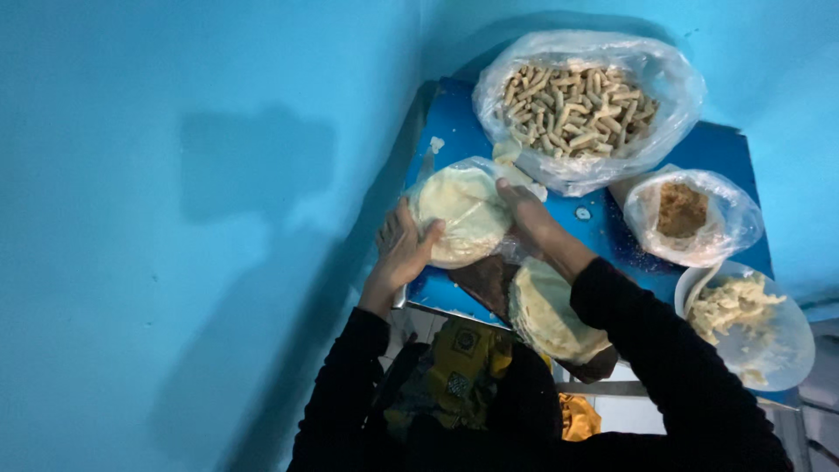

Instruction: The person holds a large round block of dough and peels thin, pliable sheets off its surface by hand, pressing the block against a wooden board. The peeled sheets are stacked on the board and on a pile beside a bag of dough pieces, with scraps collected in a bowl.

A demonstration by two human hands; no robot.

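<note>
Pale round flatbreads in a clear plastic bag [459,214] sat at the frame's centre on the blue table [454,122]. I gripped that stack with my left hand [404,249] and my right hand [529,218] at its edges, below the clear bag of small beige rolled pastries [581,105].

Dim, blue-tinted light; a soft shadow falls on the wall [253,166] toward nine o'clock; the picture is slightly soft and grainy, with lines bowing at the edges.
</note>
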